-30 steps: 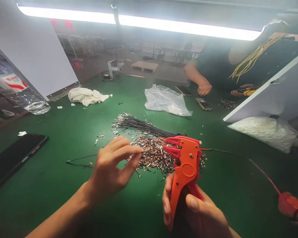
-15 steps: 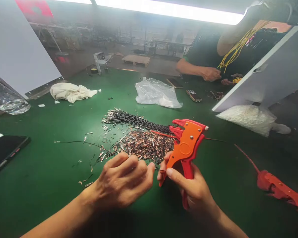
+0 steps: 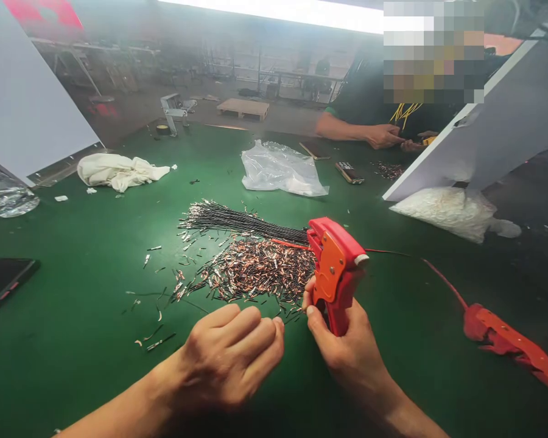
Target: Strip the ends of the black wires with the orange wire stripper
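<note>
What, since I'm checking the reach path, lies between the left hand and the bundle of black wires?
The low pile of wire scraps lies on the table between the left hand and the bundle of black wires.

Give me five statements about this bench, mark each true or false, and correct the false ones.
1. The right hand holds a red-and-orange wire stripper. True.
2. The left hand grips the white cloth. False: the white cloth lies on the green tabletop, away from both hands.
3. The black wire bundle lies beyond the scrap pile, seen from the wearer. True.
4. The black smartphone lies at the right edge of the view. False: it is at the left edge.
5. A clear plastic bag lies on the tabletop. True.
</note>
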Motion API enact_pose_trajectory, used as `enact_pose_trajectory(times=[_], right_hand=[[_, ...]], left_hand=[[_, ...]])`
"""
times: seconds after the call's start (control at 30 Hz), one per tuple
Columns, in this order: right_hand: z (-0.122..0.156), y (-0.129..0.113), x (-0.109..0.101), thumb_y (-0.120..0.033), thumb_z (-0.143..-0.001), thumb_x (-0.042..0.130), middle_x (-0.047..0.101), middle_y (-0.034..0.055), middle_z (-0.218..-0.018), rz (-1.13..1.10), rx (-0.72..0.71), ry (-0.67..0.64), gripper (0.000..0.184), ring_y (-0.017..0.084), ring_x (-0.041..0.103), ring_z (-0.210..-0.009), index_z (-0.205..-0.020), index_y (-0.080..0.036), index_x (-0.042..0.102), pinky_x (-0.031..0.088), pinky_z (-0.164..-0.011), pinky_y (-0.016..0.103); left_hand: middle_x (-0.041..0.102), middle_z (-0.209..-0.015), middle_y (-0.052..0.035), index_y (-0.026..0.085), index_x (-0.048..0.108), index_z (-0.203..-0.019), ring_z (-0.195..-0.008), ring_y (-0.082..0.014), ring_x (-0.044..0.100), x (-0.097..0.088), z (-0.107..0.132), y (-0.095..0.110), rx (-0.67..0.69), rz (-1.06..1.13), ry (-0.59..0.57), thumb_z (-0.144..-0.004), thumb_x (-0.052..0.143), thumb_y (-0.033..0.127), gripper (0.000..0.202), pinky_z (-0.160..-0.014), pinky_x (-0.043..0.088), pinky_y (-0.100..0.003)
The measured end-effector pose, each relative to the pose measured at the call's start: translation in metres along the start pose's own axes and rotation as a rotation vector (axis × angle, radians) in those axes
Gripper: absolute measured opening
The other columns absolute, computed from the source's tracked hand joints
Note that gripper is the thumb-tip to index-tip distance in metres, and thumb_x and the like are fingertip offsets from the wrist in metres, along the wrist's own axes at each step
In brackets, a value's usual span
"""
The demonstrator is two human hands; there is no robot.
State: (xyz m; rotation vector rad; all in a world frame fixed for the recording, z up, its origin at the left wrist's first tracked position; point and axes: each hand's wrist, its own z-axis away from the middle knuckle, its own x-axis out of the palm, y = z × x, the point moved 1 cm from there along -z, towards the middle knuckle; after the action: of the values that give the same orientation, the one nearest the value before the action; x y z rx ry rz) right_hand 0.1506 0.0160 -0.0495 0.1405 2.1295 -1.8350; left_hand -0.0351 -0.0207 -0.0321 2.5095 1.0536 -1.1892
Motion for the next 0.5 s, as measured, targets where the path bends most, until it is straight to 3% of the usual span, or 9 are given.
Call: enact_pose_trajectory(times=[0.27,0.4,0.5], right_hand=[[0.002,0.013,0.002,-0.014,-0.076,0.047,0.058,0.0016,-0.082,0.190,-0.031,0.073,0.024,0.020,0.059,-0.072,-0.098,-0.023,0.051,0.047,-0.065,0.035],[-0.003,0.014,-0.006,-0.016,-0.073,0.048,0.059,0.0025,-0.080,0.271,-0.046,0.135,0.028,0.022,0.059,-0.070,-0.100,-0.022,0.052,0.047,-0.066,0.039],[-0.013,0.009,-0.017,-0.022,-0.075,0.051,0.059,0.0025,-0.079,0.274,0.017,0.208,0.018,0.021,0.058,-0.067,-0.093,-0.021,0.054,0.047,-0.064,0.037]], left_hand=[[0.054,-0.058,0.0018,0.009,0.062,-0.084,-0.051,-0.0119,0.044,0.010,-0.002,0.007,-0.035,0.013,-0.020,-0.090,0.050,0.007,0.013,-0.048,0.026,-0.031],[0.051,-0.055,0.0020,0.007,0.062,-0.086,-0.051,-0.0115,0.041,0.004,-0.003,0.007,-0.028,0.030,-0.006,-0.090,0.048,0.007,0.015,-0.047,0.025,-0.030],[0.052,-0.057,0.0014,0.006,0.062,-0.091,-0.053,-0.0114,0.040,-0.002,-0.003,0.006,-0.051,0.058,0.001,-0.090,0.047,0.007,0.015,-0.049,0.024,-0.030]])
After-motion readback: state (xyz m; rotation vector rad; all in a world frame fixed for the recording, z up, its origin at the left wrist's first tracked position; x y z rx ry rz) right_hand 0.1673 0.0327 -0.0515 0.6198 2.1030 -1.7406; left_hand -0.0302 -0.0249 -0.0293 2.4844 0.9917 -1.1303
